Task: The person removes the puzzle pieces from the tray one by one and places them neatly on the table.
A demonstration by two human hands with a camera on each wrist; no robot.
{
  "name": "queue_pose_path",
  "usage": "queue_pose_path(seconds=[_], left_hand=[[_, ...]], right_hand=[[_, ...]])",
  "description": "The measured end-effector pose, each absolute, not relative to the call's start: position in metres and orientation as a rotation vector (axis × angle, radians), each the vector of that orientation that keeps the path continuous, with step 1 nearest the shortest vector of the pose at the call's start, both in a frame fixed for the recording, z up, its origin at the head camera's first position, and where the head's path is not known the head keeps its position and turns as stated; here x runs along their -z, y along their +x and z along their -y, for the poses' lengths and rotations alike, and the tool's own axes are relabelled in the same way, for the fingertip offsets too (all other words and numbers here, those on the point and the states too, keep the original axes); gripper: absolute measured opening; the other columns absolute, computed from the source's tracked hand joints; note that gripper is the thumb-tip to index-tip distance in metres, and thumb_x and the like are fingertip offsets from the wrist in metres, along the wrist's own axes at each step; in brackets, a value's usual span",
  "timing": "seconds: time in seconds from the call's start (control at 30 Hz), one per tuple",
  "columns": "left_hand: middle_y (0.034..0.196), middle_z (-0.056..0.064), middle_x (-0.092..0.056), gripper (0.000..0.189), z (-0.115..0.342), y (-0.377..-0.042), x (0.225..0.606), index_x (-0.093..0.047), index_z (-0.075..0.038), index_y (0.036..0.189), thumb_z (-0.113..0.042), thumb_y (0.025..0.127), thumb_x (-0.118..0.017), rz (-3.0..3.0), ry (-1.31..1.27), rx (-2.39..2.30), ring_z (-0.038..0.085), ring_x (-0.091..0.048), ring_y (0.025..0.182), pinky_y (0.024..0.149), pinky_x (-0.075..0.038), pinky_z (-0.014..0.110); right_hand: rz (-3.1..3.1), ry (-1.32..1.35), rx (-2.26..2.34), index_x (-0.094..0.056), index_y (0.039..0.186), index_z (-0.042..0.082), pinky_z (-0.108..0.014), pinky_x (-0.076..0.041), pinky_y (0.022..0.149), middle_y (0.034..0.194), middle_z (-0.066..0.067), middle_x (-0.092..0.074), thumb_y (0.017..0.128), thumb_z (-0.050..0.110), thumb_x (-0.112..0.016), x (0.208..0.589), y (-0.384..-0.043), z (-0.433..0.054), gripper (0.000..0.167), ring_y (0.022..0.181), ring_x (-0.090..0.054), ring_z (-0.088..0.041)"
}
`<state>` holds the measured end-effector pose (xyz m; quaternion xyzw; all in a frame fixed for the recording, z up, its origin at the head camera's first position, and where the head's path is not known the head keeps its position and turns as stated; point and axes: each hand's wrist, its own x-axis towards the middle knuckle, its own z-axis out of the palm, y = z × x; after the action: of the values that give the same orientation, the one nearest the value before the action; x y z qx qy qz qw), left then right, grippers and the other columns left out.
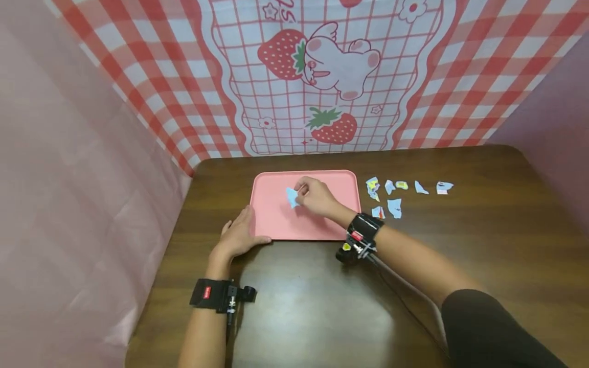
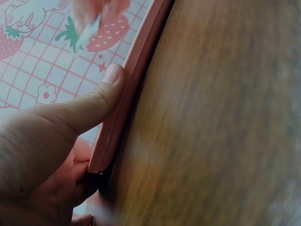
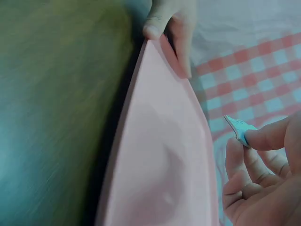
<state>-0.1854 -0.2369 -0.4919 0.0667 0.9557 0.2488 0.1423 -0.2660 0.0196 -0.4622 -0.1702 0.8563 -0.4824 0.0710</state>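
Note:
A pink tray [image 1: 303, 230] lies on the wooden table. My left hand [image 1: 240, 232] holds its front left corner, thumb along the front rim and fingers along the left side. In the left wrist view, the thumb [image 2: 96, 106] presses against the tray's rim [image 2: 134, 66]. Above the middle of the tray, my right hand [image 1: 317, 196] pinches a torn light-blue piece of paper [image 1: 292, 197] between thumb and fingers. The right wrist view shows this piece [image 3: 240, 128] held up, apart from the tray surface.
Several torn paper pieces [image 1: 394, 208] lie right of the tray, some with yellow or red marks. A small yellow patch [image 1: 346, 247] shows beside the right wrist camera. Behind the table hangs a checked strawberry cloth [image 1: 331, 128]. A cable [image 1: 409, 309] trails from the right wrist.

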Motion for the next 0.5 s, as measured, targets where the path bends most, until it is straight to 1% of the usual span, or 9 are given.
queue_pose_path(seconds=[0.2,0.3,0.47,0.5], left_hand=[[0.168,0.017,-0.009,0.116,0.238,-0.186,0.491,-0.004,-0.003,0.162,-0.058,0.086,-0.073,-2.755,0.193,-0.729,0.030,-0.009,0.154,0.116,-0.007,0.065],[0.168,0.016,-0.008,0.117,0.237,-0.185,0.490,-0.004,-0.003,0.162,-0.059,0.085,-0.073,-2.752,0.199,-0.744,0.029,-0.009,0.154,0.115,-0.007,0.065],[0.168,0.017,-0.008,0.119,0.238,-0.183,0.492,-0.003,-0.002,0.162,-0.062,0.085,-0.072,-2.754,0.209,-0.728,0.030,-0.009,0.154,0.114,-0.007,0.067],[0.168,0.017,-0.008,0.119,0.238,-0.183,0.492,-0.003,-0.002,0.162,-0.062,0.085,-0.071,-2.753,0.210,-0.724,0.030,-0.008,0.154,0.114,-0.007,0.067]], right_hand=[[-2.549,-0.433,1.563,-0.062,0.104,-0.003,-0.026,-0.048,0.060,0.085,-0.012,-0.066,0.085,-0.001,-0.065,0.457,-0.243,-0.092,0.019,0.071,-0.064,-0.020],[-2.604,-0.374,1.568,-0.061,0.104,-0.006,-0.024,-0.049,0.059,0.085,-0.014,-0.066,0.086,-0.004,-0.064,0.462,-0.236,-0.133,0.019,0.069,-0.064,-0.018],[-2.768,-0.215,1.474,-0.061,0.105,-0.008,-0.020,-0.049,0.062,0.089,-0.022,-0.069,0.086,-0.003,-0.067,0.469,-0.229,-0.202,0.020,0.070,-0.061,-0.009],[-2.797,-0.180,1.444,-0.061,0.106,-0.008,-0.019,-0.048,0.062,0.090,-0.023,-0.069,0.086,-0.002,-0.068,0.470,-0.228,-0.215,0.021,0.070,-0.061,-0.009]])
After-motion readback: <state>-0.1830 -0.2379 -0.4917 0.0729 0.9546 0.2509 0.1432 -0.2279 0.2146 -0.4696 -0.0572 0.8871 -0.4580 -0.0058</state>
